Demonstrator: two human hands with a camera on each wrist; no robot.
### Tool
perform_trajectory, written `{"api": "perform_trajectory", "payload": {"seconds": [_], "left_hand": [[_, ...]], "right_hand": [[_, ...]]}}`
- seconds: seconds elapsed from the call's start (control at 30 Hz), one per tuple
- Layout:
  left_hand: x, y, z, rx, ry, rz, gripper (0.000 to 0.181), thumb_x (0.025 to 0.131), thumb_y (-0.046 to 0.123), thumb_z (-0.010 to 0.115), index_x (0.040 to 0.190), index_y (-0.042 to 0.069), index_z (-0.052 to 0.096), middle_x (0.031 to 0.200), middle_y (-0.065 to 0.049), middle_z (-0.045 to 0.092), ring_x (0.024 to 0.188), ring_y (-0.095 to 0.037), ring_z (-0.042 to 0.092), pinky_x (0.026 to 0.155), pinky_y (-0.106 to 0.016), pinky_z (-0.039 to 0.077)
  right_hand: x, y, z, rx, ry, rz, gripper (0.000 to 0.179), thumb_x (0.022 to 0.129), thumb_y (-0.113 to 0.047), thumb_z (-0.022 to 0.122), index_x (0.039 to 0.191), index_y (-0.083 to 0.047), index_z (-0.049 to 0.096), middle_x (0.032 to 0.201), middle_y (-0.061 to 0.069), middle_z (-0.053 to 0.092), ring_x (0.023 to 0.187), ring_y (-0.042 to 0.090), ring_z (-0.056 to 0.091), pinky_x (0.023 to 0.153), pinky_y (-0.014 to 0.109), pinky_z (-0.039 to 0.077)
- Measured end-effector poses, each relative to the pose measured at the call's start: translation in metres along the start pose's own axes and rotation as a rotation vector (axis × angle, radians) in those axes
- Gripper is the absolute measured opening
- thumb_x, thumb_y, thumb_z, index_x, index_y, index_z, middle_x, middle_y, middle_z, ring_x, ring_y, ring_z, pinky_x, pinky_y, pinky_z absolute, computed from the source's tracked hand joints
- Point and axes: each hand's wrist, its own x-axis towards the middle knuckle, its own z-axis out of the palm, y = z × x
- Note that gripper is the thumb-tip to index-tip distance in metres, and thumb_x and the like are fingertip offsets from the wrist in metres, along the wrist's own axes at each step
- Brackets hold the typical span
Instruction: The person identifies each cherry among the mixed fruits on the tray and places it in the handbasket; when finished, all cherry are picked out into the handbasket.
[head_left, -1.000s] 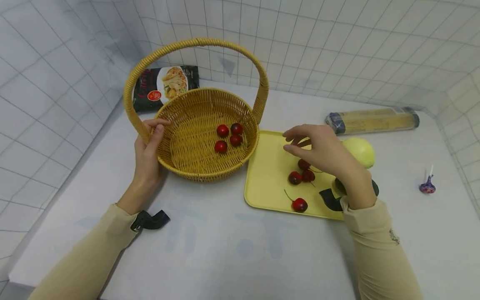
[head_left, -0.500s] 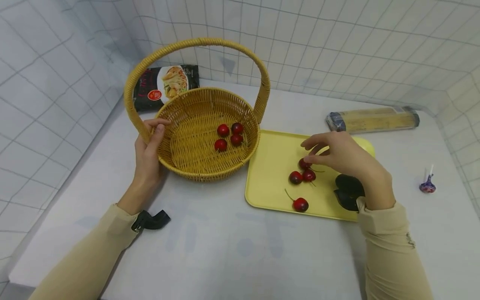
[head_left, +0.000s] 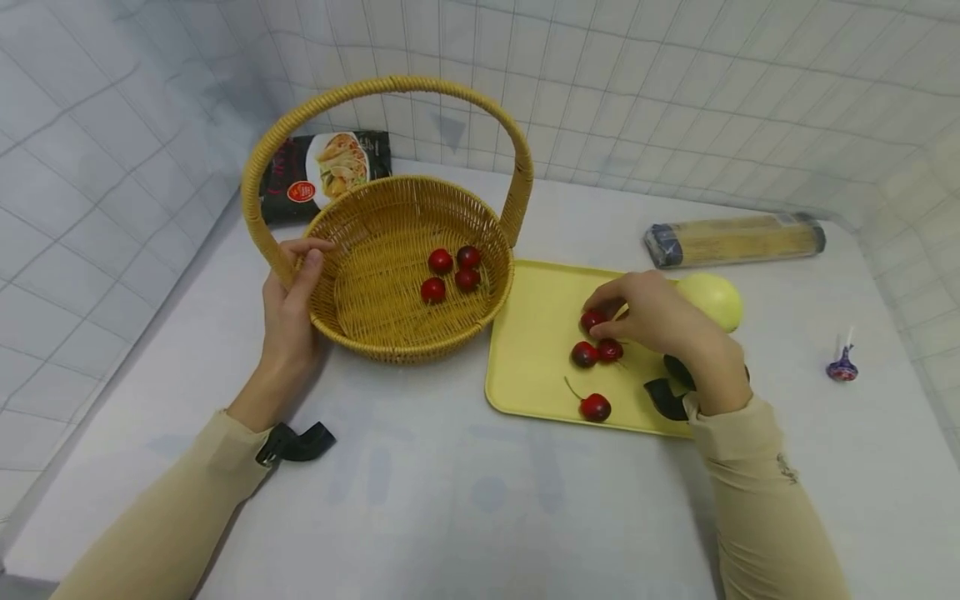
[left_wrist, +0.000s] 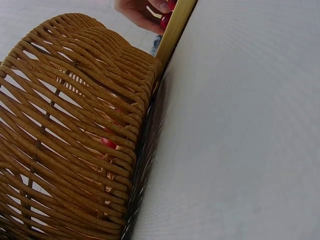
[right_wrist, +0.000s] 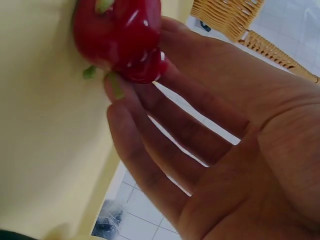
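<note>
My left hand (head_left: 288, 321) grips the left rim of a wicker basket (head_left: 375, 292), beside the foot of its tall handle, with the thumb over the inner side. Several dark red cherries (head_left: 440, 261) lie in the basket's right half. Over the yellow tray (head_left: 532, 333), my right hand (head_left: 648, 312) pinches a cherry (head_left: 593, 320) between thumb and fingers. Close by on the tray are two more cherries (head_left: 585, 354), and a single stemmed cherry (head_left: 595, 407) lies nearer the front edge. The right wrist view shows glossy red cherries (right_wrist: 120, 30) at the fingertips.
A black food packet (head_left: 326, 175) lies behind the basket. Right of it are a pack of dried noodles (head_left: 738, 240), a yellow-green fruit (head_left: 708, 302) and a lollipop (head_left: 842, 367). A dark oval thing (head_left: 677, 370) is partly hidden under my right wrist.
My right hand first drew back to the right, then came down and left, its fingers closing round a cherry on the tray. My left hand keeps its hold on the basket.
</note>
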Motion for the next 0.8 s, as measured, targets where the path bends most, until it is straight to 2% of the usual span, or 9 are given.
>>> {"api": "perform_trajectory", "payload": {"seconds": [0.17,0.37,0.63,0.8], "left_hand": [[-0.004,0.000,-0.004,-0.006,0.017,-0.030,0.026,0.104,0.029,0.061,0.119,0.009,0.070,0.119,-0.002,0.061,0.122,-0.022,0.046,0.104,-0.026,0.031],[-0.002,0.000,-0.003,-0.008,0.007,-0.018,0.027,0.104,0.029,0.061,0.120,0.008,0.069,0.119,-0.002,0.061,0.122,-0.022,0.046,0.104,-0.026,0.030],[0.001,0.001,0.000,-0.016,-0.007,-0.009,0.027,0.105,0.028,0.061,0.121,0.007,0.069,0.120,-0.003,0.061,0.122,-0.022,0.046,0.105,-0.026,0.030],[0.001,-0.001,0.002,-0.022,-0.004,-0.006,0.025,0.105,0.027,0.061,0.119,0.008,0.069,0.120,-0.003,0.062,0.122,-0.023,0.046,0.103,-0.027,0.031]], "right_hand": [[0.006,-0.001,0.006,0.007,0.005,-0.019,0.023,0.091,-0.014,0.084,0.114,-0.011,0.080,0.108,0.002,0.078,0.095,0.022,0.064,0.087,0.040,0.049],[0.006,-0.002,0.005,0.011,0.031,-0.025,0.022,0.090,-0.014,0.085,0.111,-0.011,0.080,0.103,0.002,0.077,0.092,0.021,0.064,0.083,0.038,0.050],[0.003,-0.011,0.001,0.048,0.165,-0.101,0.024,0.093,-0.018,0.082,0.115,-0.009,0.077,0.105,0.004,0.078,0.100,0.023,0.072,0.092,0.048,0.056],[0.000,-0.022,0.000,0.064,0.231,-0.145,0.024,0.093,-0.022,0.083,0.115,-0.015,0.078,0.103,-0.003,0.077,0.098,0.018,0.072,0.091,0.046,0.057]]}}
